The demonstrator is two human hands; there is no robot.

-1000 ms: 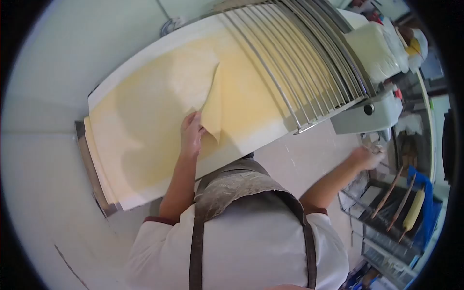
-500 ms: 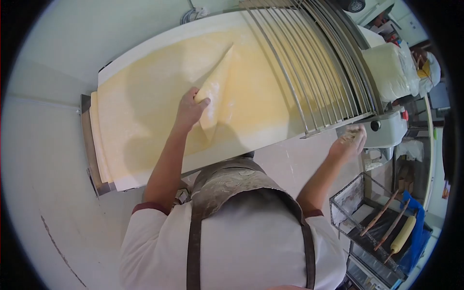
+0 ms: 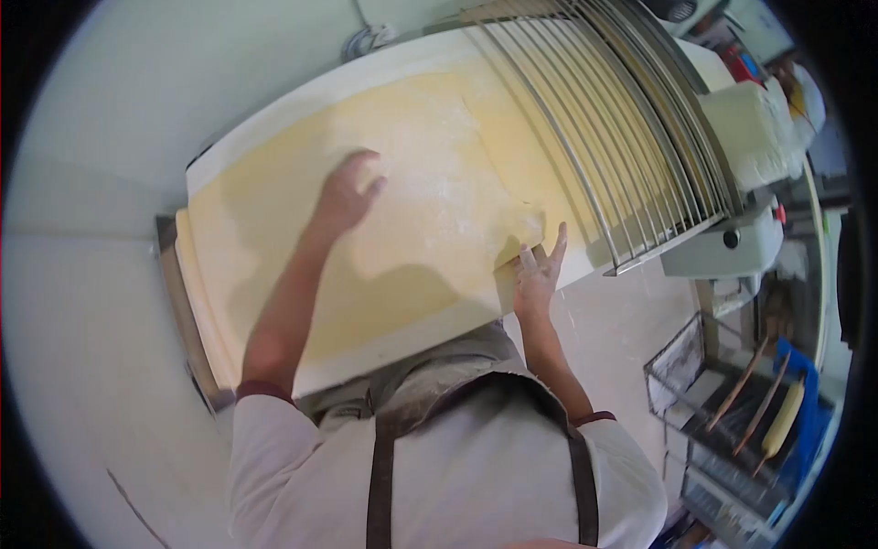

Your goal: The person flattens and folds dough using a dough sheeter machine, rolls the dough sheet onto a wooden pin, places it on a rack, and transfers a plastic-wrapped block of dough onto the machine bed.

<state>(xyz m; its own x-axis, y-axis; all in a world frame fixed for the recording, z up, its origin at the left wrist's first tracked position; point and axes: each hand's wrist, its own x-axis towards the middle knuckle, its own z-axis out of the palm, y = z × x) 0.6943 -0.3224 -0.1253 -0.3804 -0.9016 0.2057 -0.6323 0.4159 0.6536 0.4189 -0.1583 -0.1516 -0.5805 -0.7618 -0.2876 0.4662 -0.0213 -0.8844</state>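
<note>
A wide, pale yellow sheet of dough [image 3: 384, 229] lies on the white belt table [image 3: 366, 359], floury on top, with a second layer under its right edge. My left hand [image 3: 346, 197] is over the sheet, thumb and fingers apart, with nothing between them. Near the front right corner of the upper layer, my right hand [image 3: 538, 274] touches the dough edge. Its fingers are spread, and white flour shows on them. Folded dough layers [image 3: 203, 302] hang at the left end of the table.
A metal bar guard [image 3: 585, 146] spans the table's right part, beside a grey machine housing [image 3: 722, 242]. A filled plastic bag [image 3: 750, 133] rests behind it. At the lower right, a rack [image 3: 732, 412] holds rolling pins. A cable coil [image 3: 366, 41] hangs on the wall.
My left hand has let go of the dough flap, which now lies flat farther right. My right hand has come in from the right to the dough edge and opened.
</note>
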